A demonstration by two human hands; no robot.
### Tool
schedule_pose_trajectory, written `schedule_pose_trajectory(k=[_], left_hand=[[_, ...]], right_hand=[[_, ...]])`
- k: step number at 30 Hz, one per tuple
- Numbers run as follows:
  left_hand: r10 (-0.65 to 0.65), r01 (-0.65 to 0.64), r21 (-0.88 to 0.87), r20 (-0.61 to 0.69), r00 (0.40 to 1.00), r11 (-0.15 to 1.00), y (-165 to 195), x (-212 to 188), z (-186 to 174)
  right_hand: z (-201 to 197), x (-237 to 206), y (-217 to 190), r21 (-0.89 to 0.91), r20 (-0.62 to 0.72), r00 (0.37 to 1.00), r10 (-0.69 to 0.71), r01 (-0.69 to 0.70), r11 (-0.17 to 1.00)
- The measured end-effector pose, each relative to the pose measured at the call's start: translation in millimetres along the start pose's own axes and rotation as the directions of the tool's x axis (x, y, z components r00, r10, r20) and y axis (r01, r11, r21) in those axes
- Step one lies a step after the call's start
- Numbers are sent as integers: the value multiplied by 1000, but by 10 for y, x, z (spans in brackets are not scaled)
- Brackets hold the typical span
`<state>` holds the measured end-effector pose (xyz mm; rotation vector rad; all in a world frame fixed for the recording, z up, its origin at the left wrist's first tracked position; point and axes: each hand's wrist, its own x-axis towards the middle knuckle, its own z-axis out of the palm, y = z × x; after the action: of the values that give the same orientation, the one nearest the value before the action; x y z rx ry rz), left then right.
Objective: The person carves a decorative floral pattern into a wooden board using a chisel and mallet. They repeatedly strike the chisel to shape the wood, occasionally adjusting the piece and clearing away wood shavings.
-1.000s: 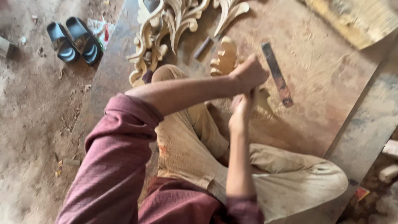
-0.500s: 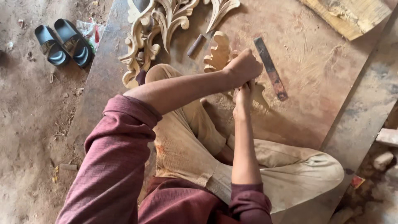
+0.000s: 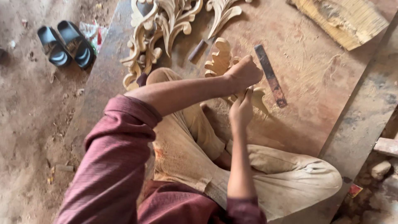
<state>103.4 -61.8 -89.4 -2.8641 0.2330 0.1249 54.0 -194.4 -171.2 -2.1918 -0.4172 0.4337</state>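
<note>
A pale carved wooden leaf ornament (image 3: 222, 62) lies flat on the reddish wooden board (image 3: 315, 95), just in front of the seated person's crossed legs, its scalloped lobes showing above and beside the hands. The left hand (image 3: 244, 74) is closed into a tight fist right over the carving, the arm reaching across the body; whatever the fist grips is hidden inside it. The right hand (image 3: 241, 110) comes up from below with fingers nearly together and pressed to the lower edge of the carving, just under the fist; I cannot tell whether it pinches a tool. Just right of the hands a flat metal file (image 3: 270, 76) lies slanted on the board, and a short dark-handled tool (image 3: 197, 50) rests to the upper left. Farther up sits a large scrollwork carving (image 3: 159, 29), and a pair of dark sandals (image 3: 65, 43) lies on the dirt floor, well apart.
</note>
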Motion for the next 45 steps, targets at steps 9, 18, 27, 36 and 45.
schedule_pose_trajectory(k=[9,18,27,36,45], left_hand=[[-17,17,26,1,1000,1000,17,-42,19],[-43,43,45,-16,999,998,69,-38,54],[-61,62,19,-32,998,998,58,-5,61],[-34,36,93,-18,999,995,37,-17,7],[-40,38,46,30,999,998,15,-19,-13]], right_hand=[[80,97,11,826,194,981,8,-167,539],[-48,28,-208,785,252,956,149,-292,547],[-203,3,-187,925,292,956,4,-284,252],[-37,103,-33,814,214,974,70,-218,539],[263,192,305,630,94,990,105,-141,763]])
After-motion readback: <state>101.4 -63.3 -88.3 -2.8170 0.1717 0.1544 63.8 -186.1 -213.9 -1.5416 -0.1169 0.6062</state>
